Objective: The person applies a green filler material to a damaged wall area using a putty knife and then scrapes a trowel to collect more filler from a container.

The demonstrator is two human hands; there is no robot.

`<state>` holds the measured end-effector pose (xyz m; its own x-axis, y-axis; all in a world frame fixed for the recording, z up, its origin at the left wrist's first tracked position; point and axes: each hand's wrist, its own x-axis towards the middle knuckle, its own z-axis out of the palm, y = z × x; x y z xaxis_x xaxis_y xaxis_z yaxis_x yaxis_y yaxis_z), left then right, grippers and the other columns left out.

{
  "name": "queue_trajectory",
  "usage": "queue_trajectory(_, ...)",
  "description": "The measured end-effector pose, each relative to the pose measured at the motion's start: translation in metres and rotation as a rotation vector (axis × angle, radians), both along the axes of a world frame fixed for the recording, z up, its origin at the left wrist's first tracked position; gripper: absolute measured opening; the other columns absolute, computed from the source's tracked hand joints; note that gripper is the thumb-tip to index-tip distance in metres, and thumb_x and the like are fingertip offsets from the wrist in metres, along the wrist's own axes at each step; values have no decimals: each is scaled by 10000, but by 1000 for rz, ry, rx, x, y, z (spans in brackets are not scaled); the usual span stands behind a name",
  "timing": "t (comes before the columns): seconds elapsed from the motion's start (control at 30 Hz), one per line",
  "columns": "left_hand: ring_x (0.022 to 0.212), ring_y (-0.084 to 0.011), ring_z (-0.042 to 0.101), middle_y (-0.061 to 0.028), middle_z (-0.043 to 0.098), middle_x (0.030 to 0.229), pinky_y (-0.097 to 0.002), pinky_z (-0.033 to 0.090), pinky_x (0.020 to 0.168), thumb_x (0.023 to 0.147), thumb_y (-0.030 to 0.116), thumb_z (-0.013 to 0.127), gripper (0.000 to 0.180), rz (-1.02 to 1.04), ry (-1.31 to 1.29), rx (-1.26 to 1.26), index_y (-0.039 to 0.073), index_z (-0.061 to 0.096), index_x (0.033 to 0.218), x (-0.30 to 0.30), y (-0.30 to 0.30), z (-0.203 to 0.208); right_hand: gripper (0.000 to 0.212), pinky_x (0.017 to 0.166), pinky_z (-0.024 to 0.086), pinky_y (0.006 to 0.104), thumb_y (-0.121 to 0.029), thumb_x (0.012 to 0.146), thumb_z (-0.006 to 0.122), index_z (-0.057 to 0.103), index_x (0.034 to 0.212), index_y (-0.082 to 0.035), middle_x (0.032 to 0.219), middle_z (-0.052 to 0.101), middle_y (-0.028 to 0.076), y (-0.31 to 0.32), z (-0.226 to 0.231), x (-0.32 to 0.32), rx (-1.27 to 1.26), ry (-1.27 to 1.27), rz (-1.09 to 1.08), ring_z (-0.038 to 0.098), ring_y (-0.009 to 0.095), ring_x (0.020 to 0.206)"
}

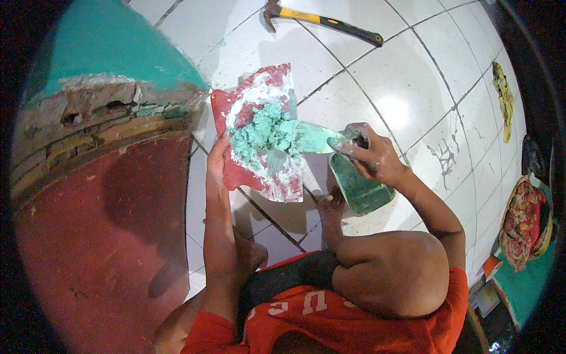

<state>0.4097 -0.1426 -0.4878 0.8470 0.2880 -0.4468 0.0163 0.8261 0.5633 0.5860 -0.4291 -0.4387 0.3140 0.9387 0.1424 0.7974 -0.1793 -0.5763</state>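
My left hand (219,156) grips the left edge of a red, white-smeared plasterer's hawk or flat board (239,175); its exact kind I cannot tell. Lumpy mint-green filler paste (259,133) is heaped on its middle. From the right, my right hand (372,154) is closed round the handle end of a putty knife (315,138), whose wide blade is coated in the same green and touches the heap. Most of the handle is hidden by my fingers, which carry smears of paste. Beneath that hand, on the floor, stands a green open plastic container (368,197).
On the white tiled floor (377,76) lies a claw hammer (324,22) with a yellow and black handle. A broken-edged teal wall (118,50) and a red surface (100,236) are at left. A crumpled yellowish strip (503,100) and patterned cloth (522,224) lie far right.
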Motion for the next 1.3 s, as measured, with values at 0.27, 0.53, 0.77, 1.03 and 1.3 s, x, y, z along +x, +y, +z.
queue_trajectory(0.27, 1026, -210, 550, -93, 544, 1162, -352, 442, 884, 889, 234, 459, 433, -30, 118, 147, 28, 412, 1266, -3, 12, 7, 389, 660, 510, 360, -50, 766, 547, 549, 1143, -144, 1042, 537, 151, -39, 0, 11, -78, 105, -64, 597, 310, 824)
queue_trajectory(0.53, 1154, -205, 448, -62, 444, 1271, -378, 366, 971, 923, 310, 433, 465, 42, 5, 62, 76, 333, 1312, 14, -19, -20, 305, 872, 413, 377, -152, 887, 447, 498, 1146, 0, 1078, 559, 205, -2, 31, -25, -87, 733, -144, 550, 319, 986)
queue_trajectory(0.77, 1157, -226, 440, -68, 453, 1264, -409, 338, 984, 933, 388, 383, 480, 46, -121, -95, 73, 354, 1294, 28, -52, -26, 385, 924, 377, 462, -84, 839, 484, 459, 1218, -22, 1129, 513, 280, 44, 9, -57, -58, 522, -115, 478, 445, 1060)
queue_trajectory(1.03, 1194, -235, 411, -73, 427, 1295, -427, 317, 1008, 938, 368, 368, 482, 119, -262, -144, 74, 319, 1317, 36, -63, -13, 504, 771, 444, 435, 18, 751, 538, 456, 1235, -95, 1101, 430, 292, 49, -9, -64, -10, 312, -210, 513, 444, 905)
queue_trajectory(1.3, 1187, -230, 419, -66, 438, 1288, -421, 312, 1010, 932, 343, 394, 455, 176, -225, -189, 84, 340, 1302, 38, -66, -20, 608, 734, 482, 466, 28, 705, 550, 405, 1274, -132, 1167, 378, 308, 48, -12, -61, -133, 360, -283, 523, 449, 932)
